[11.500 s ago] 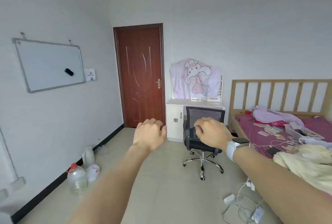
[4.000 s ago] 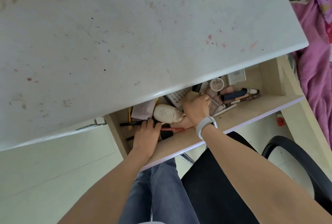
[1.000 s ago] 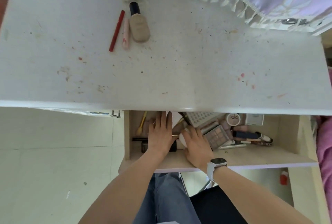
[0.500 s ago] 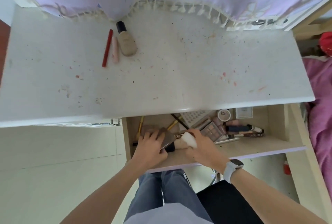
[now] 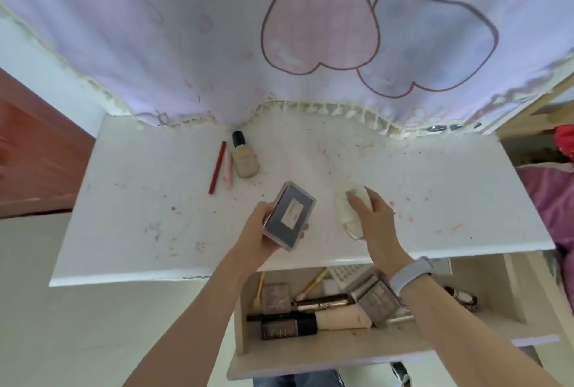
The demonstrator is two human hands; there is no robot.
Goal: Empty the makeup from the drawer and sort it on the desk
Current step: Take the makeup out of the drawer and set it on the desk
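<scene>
I judge the job barely begun: the white, stained counter (image 5: 130,231) carries only three pieces near its back edge, a tan foundation bottle (image 5: 244,159) with a black cap, a pale pink stick (image 5: 228,169) touching it, and a red pencil (image 5: 216,167) just beside that. The open drawer (image 5: 512,312) below the front edge holds most of the makeup, among it a peach tube (image 5: 343,319), a dark bottle (image 5: 287,328), a gold-trimmed wand (image 5: 323,302), small palettes and yellow-handled applicators. Two pieces are in transit above the counter. My left hand (image 5: 261,231) grips a flat dark palette (image 5: 289,215) with a white label, fingers wrapped round its edges. My right hand (image 5: 372,219) curls round a white bottle (image 5: 349,212), holding it low over the surface; whether it touches I cannot tell.
</scene>
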